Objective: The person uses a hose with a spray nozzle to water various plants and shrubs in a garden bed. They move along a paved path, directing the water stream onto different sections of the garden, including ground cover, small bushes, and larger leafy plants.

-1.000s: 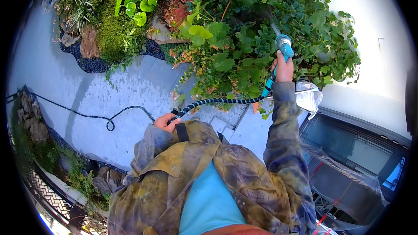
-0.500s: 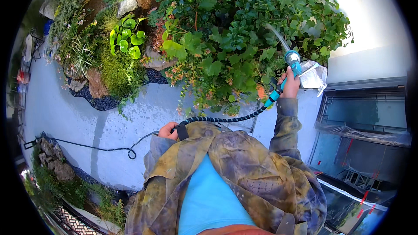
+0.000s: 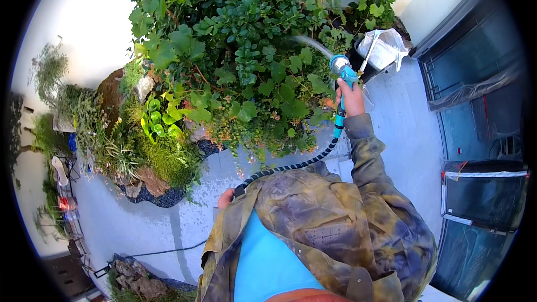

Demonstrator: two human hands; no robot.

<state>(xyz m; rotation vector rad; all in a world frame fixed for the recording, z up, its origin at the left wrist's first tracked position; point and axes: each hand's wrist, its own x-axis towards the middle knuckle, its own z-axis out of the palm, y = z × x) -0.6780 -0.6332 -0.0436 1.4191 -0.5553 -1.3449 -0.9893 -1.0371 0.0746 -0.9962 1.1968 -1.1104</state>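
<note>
My right hand (image 3: pixel 351 99) is closed around the handle of a teal hose spray nozzle (image 3: pixel 346 71), held out at the right. A stream of water (image 3: pixel 314 45) leaves its round head toward the leafy green bush (image 3: pixel 240 61). From the handle a black ribbed hose (image 3: pixel 291 165) curves down and left across my front. My left hand (image 3: pixel 225 198) is closed at the hose near my waist; the jacket covers much of it, so only some of its fingers show. A thinner stretch of hose continues over the ground behind it.
A planted bed with rocks (image 3: pixel 152 182) and a dark pebble edge runs along the left. White plastic wrapping (image 3: pixel 382 49) lies on a dark container beside the nozzle. Glass doors (image 3: pixel 475 106) line the right. Another rock (image 3: pixel 137 279) stands at the lower left, beside the grey paving (image 3: pixel 140 226).
My view has turned toward the right, bringing more doors and paving in. The nozzle still sprays, its stream now higher on the bush. My left hand is more hidden by the jacket.
</note>
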